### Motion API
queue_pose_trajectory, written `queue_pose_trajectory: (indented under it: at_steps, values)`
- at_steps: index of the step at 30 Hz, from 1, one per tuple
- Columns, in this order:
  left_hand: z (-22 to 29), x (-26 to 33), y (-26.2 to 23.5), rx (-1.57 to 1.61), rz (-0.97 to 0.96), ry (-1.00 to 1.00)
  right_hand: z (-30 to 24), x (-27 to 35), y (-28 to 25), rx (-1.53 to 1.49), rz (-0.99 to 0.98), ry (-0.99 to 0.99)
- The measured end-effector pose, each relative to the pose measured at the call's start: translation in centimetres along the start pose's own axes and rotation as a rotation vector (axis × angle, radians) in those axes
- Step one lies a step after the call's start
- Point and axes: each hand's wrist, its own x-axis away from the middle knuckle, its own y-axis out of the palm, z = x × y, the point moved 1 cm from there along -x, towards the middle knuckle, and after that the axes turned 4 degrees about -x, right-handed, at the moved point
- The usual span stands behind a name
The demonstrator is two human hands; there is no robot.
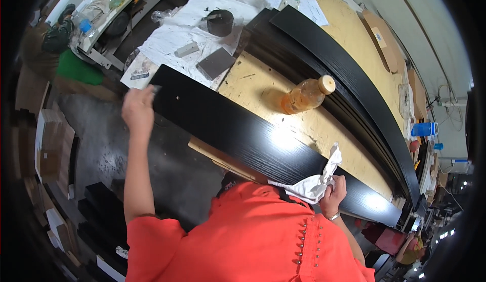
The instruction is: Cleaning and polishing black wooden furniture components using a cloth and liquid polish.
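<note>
A long black board (228, 127) with visible wood grain lies slantwise in front of me along the near edge of the worktable. At its far left end my left hand (138, 109) is closed, fingertips against the board's corner. A small greyish bit shows at those fingertips, partly hidden and too blurred to name. Near the board's right part, my right hand (334, 193) grips a crumpled white cloth (313, 185), which spreads over the near edge of the board.
Behind the board, a plastic bottle (306, 96) of orange liquid stands on the yellowish tabletop (253, 82). More black boards (349, 79) are stacked beyond it. On white sheeting (174, 26) sit a dark pot (220, 24), a grey block (187, 49) and a dark flat pad (215, 63).
</note>
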Motion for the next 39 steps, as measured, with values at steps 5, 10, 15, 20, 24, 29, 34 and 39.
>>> queue_pose_trajectory:
  at_steps: [5,10,15,20,24,29,34,39]
  values:
    - [-0.1,-1.4,0.1,-0.069,0.030,-0.154,-0.4,-0.7,-0.1,0.019,0.031,-0.035]
    - [3.1,0.2,0.8,-0.058,-0.015,-0.023,0.7,0.1,0.1,-0.003,0.058,-0.019]
    - [12.1,0.0,3.4,0.178,-0.007,0.242,-0.1,-0.3,-0.4,0.041,0.058,-0.027]
    - [18.5,-1.2,9.0,0.271,-0.228,0.356,-0.7,-1.3,-0.3,-0.244,-0.032,0.225]
    - [22.5,0.5,7.2,0.439,-0.290,0.400,-4.7,-4.3,-1.0,-0.674,-0.135,0.345]
    - [27.5,9.3,-0.8,1.171,-0.886,0.235,-9.7,-8.9,0.2,-1.325,-0.330,0.425]
    - [25.1,13.1,0.0,1.372,-0.950,-0.415,-8.6,-13.1,3.2,-1.460,-0.431,0.479]
    - [21.5,12.4,-0.5,1.513,-0.671,-0.537,-4.4,-18.9,10.0,-0.862,-0.102,0.292]
